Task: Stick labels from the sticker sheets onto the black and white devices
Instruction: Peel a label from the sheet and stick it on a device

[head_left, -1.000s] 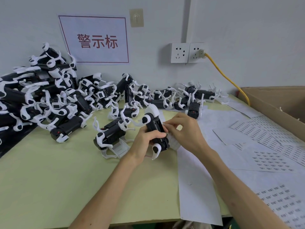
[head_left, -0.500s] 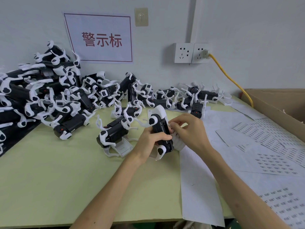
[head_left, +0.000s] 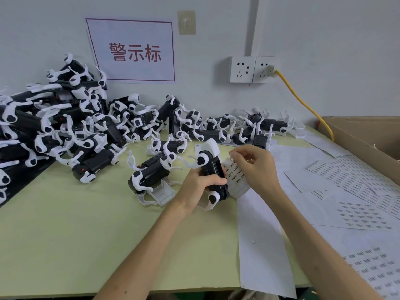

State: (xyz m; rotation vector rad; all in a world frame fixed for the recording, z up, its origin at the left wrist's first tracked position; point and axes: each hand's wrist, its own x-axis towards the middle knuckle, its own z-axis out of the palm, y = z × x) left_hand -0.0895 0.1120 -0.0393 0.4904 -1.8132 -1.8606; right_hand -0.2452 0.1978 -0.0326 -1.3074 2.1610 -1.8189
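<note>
Mid-job: left hand (head_left: 200,186) grips one device (head_left: 213,168), right hand (head_left: 256,167) pinches a small sticker sheet (head_left: 237,180) beside it; pile (head_left: 71,126) on desk (head_left: 65,224) prob. mostly left, labelled count can't tell.

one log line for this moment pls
left hand: grips device | right hand: pinches sticker sheet beside device | rest: device pile on table

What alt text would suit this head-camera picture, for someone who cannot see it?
A person's left hand grips a black-and-white device while the right hand pinches a sticker sheet beside it. More devices lie piled behind on the table.
</note>
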